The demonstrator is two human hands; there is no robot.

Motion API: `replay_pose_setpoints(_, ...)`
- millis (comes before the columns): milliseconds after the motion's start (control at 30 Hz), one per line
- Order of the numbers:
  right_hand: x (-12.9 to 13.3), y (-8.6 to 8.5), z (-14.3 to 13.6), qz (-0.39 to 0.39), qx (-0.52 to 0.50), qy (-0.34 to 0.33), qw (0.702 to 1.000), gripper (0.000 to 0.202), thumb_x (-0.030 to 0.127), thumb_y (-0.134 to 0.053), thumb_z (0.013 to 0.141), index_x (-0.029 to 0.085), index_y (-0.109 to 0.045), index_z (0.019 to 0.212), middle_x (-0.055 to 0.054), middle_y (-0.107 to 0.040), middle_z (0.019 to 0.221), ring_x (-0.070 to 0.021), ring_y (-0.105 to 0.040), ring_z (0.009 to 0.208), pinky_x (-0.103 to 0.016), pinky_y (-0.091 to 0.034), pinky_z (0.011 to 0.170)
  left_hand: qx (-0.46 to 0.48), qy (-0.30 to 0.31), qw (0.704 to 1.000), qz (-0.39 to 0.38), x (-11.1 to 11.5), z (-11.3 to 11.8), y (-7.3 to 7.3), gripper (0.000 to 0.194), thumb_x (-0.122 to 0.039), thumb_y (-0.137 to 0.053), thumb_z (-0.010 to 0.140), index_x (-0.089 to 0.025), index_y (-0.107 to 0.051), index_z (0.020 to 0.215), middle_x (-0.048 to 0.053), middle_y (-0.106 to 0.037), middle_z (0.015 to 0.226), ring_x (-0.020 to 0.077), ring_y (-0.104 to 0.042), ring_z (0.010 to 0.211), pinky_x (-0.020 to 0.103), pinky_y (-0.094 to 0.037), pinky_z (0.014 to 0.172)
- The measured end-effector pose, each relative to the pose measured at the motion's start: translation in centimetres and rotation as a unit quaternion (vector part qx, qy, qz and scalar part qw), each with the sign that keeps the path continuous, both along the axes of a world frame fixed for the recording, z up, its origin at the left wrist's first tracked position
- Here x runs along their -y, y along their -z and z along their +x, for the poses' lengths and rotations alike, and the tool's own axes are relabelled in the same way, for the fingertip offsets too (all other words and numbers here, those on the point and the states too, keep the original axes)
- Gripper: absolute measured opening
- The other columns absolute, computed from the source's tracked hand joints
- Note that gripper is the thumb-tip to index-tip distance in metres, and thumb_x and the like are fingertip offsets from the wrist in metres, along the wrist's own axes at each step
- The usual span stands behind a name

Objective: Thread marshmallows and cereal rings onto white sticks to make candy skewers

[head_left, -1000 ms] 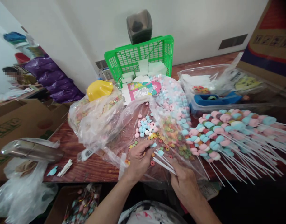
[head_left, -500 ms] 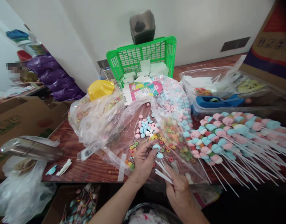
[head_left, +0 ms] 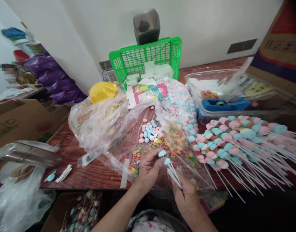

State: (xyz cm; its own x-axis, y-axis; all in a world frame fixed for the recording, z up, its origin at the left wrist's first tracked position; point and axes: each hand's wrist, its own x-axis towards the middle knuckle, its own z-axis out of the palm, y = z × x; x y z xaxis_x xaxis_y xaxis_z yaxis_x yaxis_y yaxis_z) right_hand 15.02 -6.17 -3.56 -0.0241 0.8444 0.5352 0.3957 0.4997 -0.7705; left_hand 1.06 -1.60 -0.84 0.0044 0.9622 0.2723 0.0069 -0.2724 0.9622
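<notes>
My left hand pinches a blue candy between thumb and fingertips, over the loose candies. Just right of it, my right hand is closed around several white sticks; another blue candy sits at the tip of one stick. The two blue candies are close but apart. Pink, blue and white candies and coloured rings lie on clear plastic beyond my hands. Finished-looking skewers of pink and blue candies are piled at the right, sticks toward me.
Behind stand a green crate and printed cards. A plastic tub holds a blue tape dispenser. Bags with a yellow scoop and a steel flask are at left. A person is at far left.
The blue candy in my left hand has parted slightly from the one on the stick. My right hand and its sticks have shifted a little to the right. The view has moved slightly.
</notes>
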Motion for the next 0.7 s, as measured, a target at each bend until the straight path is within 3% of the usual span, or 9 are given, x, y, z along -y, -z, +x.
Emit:
replay_pose_setpoints(133, 0.1, -0.4, 0.1, -0.043, -0.009, -0.026, 0.999, 0.034, 0.014, -0.041, 0.09, 0.015, -0.069, 0.108, 0.0, -0.064, 0.06, -0.0117, -0.062, 0.05, -0.018, -0.054, 0.057, -0.132, -0.011, 0.978, 0.161, -0.7, -1.2, -0.7, 0.033, -0.013, -0.066, 0.079, -0.023, -0.066, 0.111, 0.009, -0.07, 0.112, 0.0222, -0.063, 0.108, 0.042, -0.049, 0.097)
replay_pose_setpoints(267, 0.2, -0.7, 0.0, -0.056, -0.012, -0.036, 0.998, 0.033, 0.015, -0.041, 0.09, 0.016, -0.07, 0.107, -0.003, -0.069, 0.071, -0.0141, -0.066, 0.062, -0.021, -0.055, 0.065, -0.173, -0.002, 0.961, 0.215, -0.9, -1.6, -1.5, 0.036, -0.006, -0.063, 0.079, -0.024, -0.066, 0.111, 0.008, -0.072, 0.106, 0.0206, -0.067, 0.101, 0.038, -0.053, 0.09)
replay_pose_setpoints(433, 0.2, -0.9, 0.0, -0.057, -0.009, -0.044, 0.997, 0.034, 0.016, -0.04, 0.09, 0.018, -0.07, 0.108, -0.004, -0.071, 0.074, -0.0141, -0.065, 0.059, -0.021, -0.056, 0.065, -0.192, 0.0, 0.951, 0.242, -0.7, -2.0, -1.9, 0.037, -0.006, -0.063, 0.078, -0.023, -0.067, 0.111, 0.008, -0.073, 0.102, 0.0204, -0.068, 0.097, 0.036, -0.055, 0.086)
replay_pose_setpoints(500, 0.2, -1.0, 0.0, -0.065, -0.005, -0.052, 0.997, 0.035, 0.016, -0.04, 0.091, 0.018, -0.069, 0.109, -0.004, -0.071, 0.076, -0.0143, -0.065, 0.06, -0.022, -0.055, 0.064, -0.167, -0.004, 0.966, 0.197, -0.7, -2.2, -1.7, 0.029, -0.009, -0.065, 0.078, -0.023, -0.072, 0.102, 0.007, -0.074, 0.095, 0.0195, -0.069, 0.092, 0.034, -0.055, 0.085)
replay_pose_setpoints(600, 0.2, -1.1, -0.2, -0.084, -0.007, -0.056, 0.995, 0.033, 0.019, -0.039, 0.092, 0.02, -0.07, 0.104, 0.0, -0.065, 0.061, -0.0132, -0.058, 0.049, -0.022, -0.053, 0.059, -0.048, -0.027, 0.998, 0.031, -0.6, -1.9, -1.1, 0.017, -0.018, -0.07, 0.077, -0.021, -0.075, 0.092, 0.006, -0.075, 0.088, 0.0183, -0.07, 0.081, 0.03, -0.057, 0.074)
replay_pose_setpoints(700, 0.3, -1.2, -0.5, -0.075, -0.003, -0.031, 0.997, 0.031, 0.024, -0.041, 0.093, 0.022, -0.071, 0.087, 0.004, -0.053, 0.046, -0.012, -0.048, 0.039, -0.021, -0.05, 0.053, 0.123, -0.015, 0.984, -0.131, -0.4, -1.1, -0.4, 0.02, -0.027, -0.072, 0.075, -0.02, -0.074, 0.093, 0.005, -0.075, 0.079, 0.0177, -0.071, 0.068, 0.03, -0.058, 0.064)
